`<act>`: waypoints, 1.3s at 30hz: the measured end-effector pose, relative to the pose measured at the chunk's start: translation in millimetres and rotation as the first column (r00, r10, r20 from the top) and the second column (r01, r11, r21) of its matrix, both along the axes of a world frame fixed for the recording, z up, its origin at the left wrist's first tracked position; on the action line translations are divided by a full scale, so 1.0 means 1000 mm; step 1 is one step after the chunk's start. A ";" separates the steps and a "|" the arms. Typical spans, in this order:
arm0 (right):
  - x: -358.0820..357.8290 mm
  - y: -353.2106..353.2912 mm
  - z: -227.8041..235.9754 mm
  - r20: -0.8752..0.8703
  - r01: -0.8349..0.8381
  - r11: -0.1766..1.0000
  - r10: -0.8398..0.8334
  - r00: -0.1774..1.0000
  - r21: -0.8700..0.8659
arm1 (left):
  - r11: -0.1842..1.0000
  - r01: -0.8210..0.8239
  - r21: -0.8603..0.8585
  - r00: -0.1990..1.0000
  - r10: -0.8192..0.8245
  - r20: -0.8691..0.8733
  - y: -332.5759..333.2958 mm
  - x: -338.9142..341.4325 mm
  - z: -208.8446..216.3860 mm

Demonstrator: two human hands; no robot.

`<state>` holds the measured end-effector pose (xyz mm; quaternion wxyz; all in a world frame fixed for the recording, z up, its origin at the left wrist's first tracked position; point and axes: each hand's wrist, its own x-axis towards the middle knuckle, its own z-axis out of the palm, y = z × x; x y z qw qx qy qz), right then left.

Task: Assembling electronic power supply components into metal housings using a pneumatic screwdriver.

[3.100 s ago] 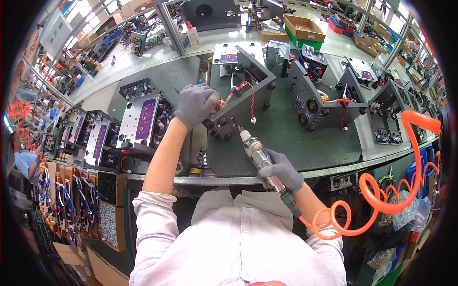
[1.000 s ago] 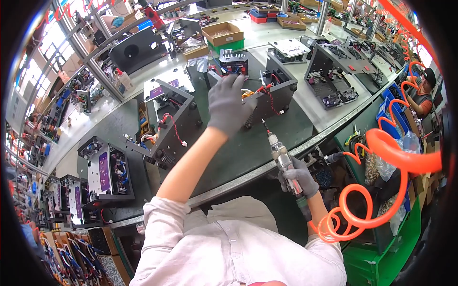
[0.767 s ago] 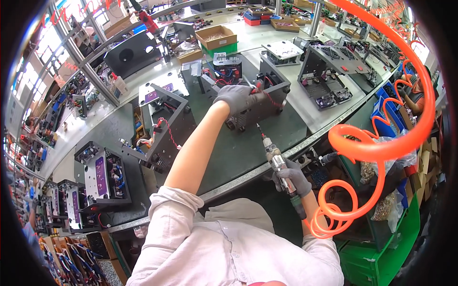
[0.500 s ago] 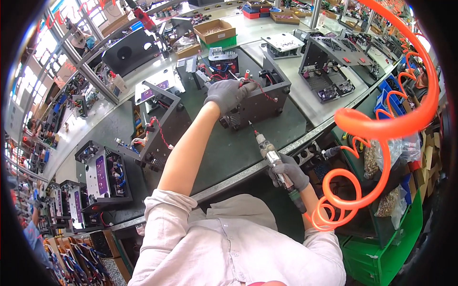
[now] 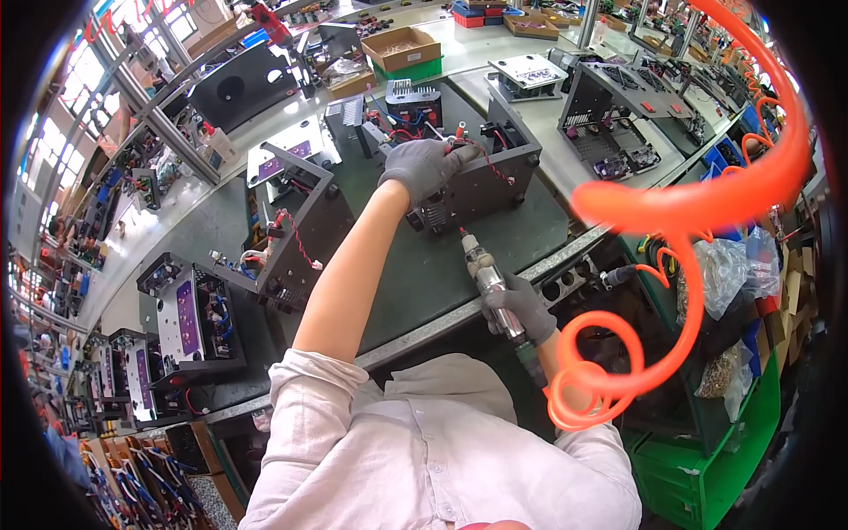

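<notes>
My right hand (image 5: 525,309), in a grey glove, is wrapped round a silver air screwdriver (image 5: 488,283) that points up and away. Its bit is close to the near wall of a black metal case (image 5: 488,196); whether they touch I cannot tell. My left hand (image 5: 419,170), gloved too, grips the top edge of that case, fingers reaching over the wall. A twisted red wire (image 5: 500,173) hangs over the edge beside the fingertips. Inside the case sit a finned dark unit (image 5: 413,104) and red wires, partly hidden by my left hand.
An orange coiled air hose (image 5: 636,349) loops at the right, close to the camera. More black cases (image 5: 305,234) with wires and boards (image 5: 187,322) stand at the left. Another open case (image 5: 609,132) is at the right. A cardboard box (image 5: 402,49) stands at the back.
My right hand has moved up and left with the screwdriver, bringing the bit closer to the case. The hose swung left with it. My left hand stays on the case with little movement.
</notes>
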<state>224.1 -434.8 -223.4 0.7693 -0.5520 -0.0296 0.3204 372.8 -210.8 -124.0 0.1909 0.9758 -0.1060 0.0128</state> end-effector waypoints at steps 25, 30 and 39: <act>-0.043 0.008 0.023 -0.076 -0.383 0.924 0.381 0.922 -0.016 | 0.785 -0.025 0.619 0.938 0.233 -0.257 0.081 -0.208 -0.043; -0.048 0.027 0.033 -0.091 -0.415 0.908 0.410 0.908 -0.052 | 0.772 -0.215 0.598 0.880 0.419 -0.225 0.074 -0.210 -0.070; -0.061 0.032 0.050 -0.035 -0.371 0.928 0.370 0.928 -0.031 | -0.095 -0.515 -0.852 0.847 -0.206 -0.490 0.104 -0.178 -0.073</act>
